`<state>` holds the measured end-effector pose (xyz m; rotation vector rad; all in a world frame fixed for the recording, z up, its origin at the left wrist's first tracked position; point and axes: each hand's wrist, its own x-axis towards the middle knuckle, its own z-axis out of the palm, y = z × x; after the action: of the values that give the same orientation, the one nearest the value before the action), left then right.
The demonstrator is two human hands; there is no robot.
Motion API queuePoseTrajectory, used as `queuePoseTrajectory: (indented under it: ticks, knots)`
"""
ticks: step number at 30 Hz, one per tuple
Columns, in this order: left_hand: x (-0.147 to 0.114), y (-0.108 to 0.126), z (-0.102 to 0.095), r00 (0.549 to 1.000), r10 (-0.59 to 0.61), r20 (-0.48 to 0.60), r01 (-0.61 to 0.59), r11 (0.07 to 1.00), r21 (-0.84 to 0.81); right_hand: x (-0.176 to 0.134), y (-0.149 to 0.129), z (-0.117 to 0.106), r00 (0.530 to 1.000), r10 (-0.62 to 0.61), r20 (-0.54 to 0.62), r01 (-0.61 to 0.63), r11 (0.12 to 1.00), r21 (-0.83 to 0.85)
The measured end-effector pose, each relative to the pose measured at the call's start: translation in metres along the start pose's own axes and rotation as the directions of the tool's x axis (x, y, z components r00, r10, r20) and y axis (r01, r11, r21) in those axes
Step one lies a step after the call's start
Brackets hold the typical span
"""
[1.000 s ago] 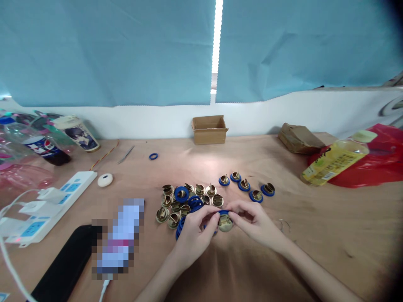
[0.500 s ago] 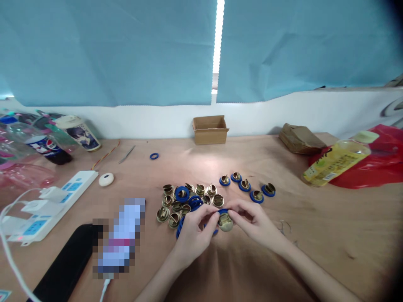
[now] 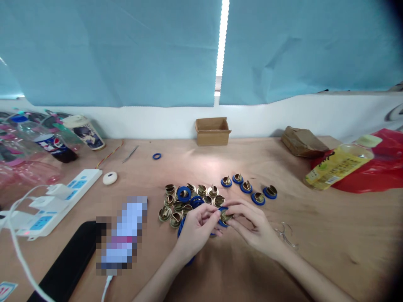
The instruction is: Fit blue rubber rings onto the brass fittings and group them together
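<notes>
A round brass fitting (image 3: 226, 216) with a blue rubber ring around it is pinched between my two hands. My left hand (image 3: 201, 228) grips its left edge with thumb and fingers. From the right, my right hand (image 3: 250, 222) holds the other edge with closed fingertips. Just beyond and left of my hands lies a cluster of brass fittings (image 3: 170, 200), without rings as far as I can see. Loose blue rings (image 3: 184, 194) lie on and among them, some partly hidden by my left hand. Several ringed brass fittings (image 3: 246, 186) stand farther right.
A small cardboard box (image 3: 213, 136) stands by the wall. A blue ring (image 3: 156, 156) and tweezers (image 3: 130, 154) lie at the back. On the left are a phone (image 3: 126, 230), power strip (image 3: 67, 197) and bottles. A yellow-labelled bottle (image 3: 341, 165) and wire rings (image 3: 286, 235) are right.
The brass fitting in my hands has tilted, so its blue ring now shows around the front and left edge. My right fingers have shifted around it. The view has moved slightly left.
</notes>
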<state>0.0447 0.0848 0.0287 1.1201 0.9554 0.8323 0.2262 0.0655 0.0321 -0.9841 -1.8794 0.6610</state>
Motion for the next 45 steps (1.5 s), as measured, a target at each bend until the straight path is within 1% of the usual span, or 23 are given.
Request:
queuePoseTrajectory:
  ticks: [2,3,5,6,7,8,9,10,11,12,13,15,17,19,21,24,29,32,35,38,40,42,45]
  knots:
    - [-0.002,0.001,0.001,1.000,0.022,0.002,-0.022,0.998,0.052,-0.002,0.002,0.001,1.000,-0.001,-0.026,0.001,1.000,0.020]
    - [-0.004,0.002,0.001,0.999,0.053,0.008,-0.054,0.993,0.105,-0.002,0.003,0.002,0.999,0.016,-0.047,-0.014,0.999,0.041]
    - [-0.004,0.010,-0.004,0.989,0.144,0.038,-0.149,0.956,0.254,-0.003,0.005,0.003,0.991,0.088,-0.096,-0.078,0.992,0.100]
    - [-0.002,0.017,-0.009,0.979,0.192,0.068,-0.203,0.917,0.343,-0.004,0.006,0.004,0.984,0.134,-0.120,-0.118,0.985,0.128]
    - [0.003,0.025,-0.016,0.972,0.217,0.088,-0.234,0.884,0.405,-0.004,0.007,0.005,0.974,0.176,-0.140,-0.155,0.977,0.146]
    - [0.010,0.035,-0.026,0.964,0.251,0.082,-0.261,0.854,0.451,-0.004,0.007,0.005,0.965,0.210,-0.156,-0.186,0.970,0.153]
    - [0.020,0.045,-0.038,0.955,0.289,0.059,-0.279,0.819,0.502,-0.004,0.008,0.005,0.958,0.235,-0.166,-0.210,0.966,0.152]
    - [0.033,0.056,-0.053,0.947,0.321,0.011,-0.267,0.768,0.582,-0.004,0.008,0.006,0.953,0.250,-0.168,-0.226,0.963,0.148]
    - [0.049,0.066,-0.069,0.931,0.358,-0.071,-0.211,0.689,0.694,-0.004,0.008,0.006,0.953,0.257,-0.162,-0.235,0.961,0.143]
    - [0.067,0.075,-0.086,0.905,0.384,-0.184,-0.085,0.585,0.806,-0.004,0.009,0.006,0.954,0.260,-0.151,-0.240,0.960,0.141]
    - [0.085,0.081,-0.103,0.879,0.393,-0.270,0.009,0.552,0.834,-0.004,0.009,0.006,0.955,0.262,-0.137,-0.243,0.960,0.140]
    - [0.118,0.089,-0.134,0.853,0.374,-0.365,0.137,0.514,0.847,-0.004,0.009,0.007,0.958,0.265,-0.109,-0.250,0.959,0.134]
    - [0.143,0.088,-0.158,0.837,0.332,-0.435,0.249,0.477,0.843,-0.004,0.009,0.007,0.959,0.270,-0.092,-0.257,0.957,0.134]
    - [0.157,0.082,-0.173,0.828,0.298,-0.475,0.324,0.437,0.839,-0.003,0.008,0.008,0.958,0.277,-0.081,-0.264,0.955,0.139]
    - [0.163,0.076,-0.182,0.818,0.283,-0.500,0.374,0.400,0.837,-0.002,0.008,0.007,0.959,0.273,-0.081,-0.260,0.956,0.137]
    - [0.165,0.071,-0.189,0.816,0.296,-0.497,0.391,0.350,0.851,0.000,0.008,0.006,0.960,0.268,-0.086,-0.258,0.960,0.110]
    - [0.167,0.075,-0.191,0.833,0.308,-0.459,0.380,0.283,0.880,0.002,0.009,0.004,0.953,0.282,-0.108,-0.276,0.959,0.060]
    - [0.168,0.079,-0.181,0.855,0.308,-0.418,0.349,0.254,0.902,0.003,0.010,0.003,0.949,0.293,-0.116,-0.287,0.956,0.065]
    - [0.164,0.082,-0.158,0.899,0.301,-0.319,0.256,0.230,0.939,0.003,0.012,0.004,0.932,0.329,-0.154,-0.312,0.942,0.123]
    - [0.153,0.081,-0.126,0.940,0.266,-0.212,0.157,0.213,0.964,0.005,0.013,0.006,0.911,0.380,-0.160,-0.336,0.910,0.243]
    - [0.144,0.078,-0.106,0.960,0.247,-0.135,0.085,0.202,0.976,0.006,0.013,0.007,0.897,0.422,-0.128,-0.358,0.866,0.348]
    - [0.135,0.073,-0.089,0.971,0.226,-0.082,0.039,0.189,0.981,0.007,0.013,0.007,0.878,0.471,-0.081,-0.392,0.807,0.441]
    - [0.127,0.064,-0.074,0.976,0.210,-0.055,0.017,0.178,0.984,0.010,0.011,0.007,0.839,0.543,-0.021,-0.451,0.718,0.531]
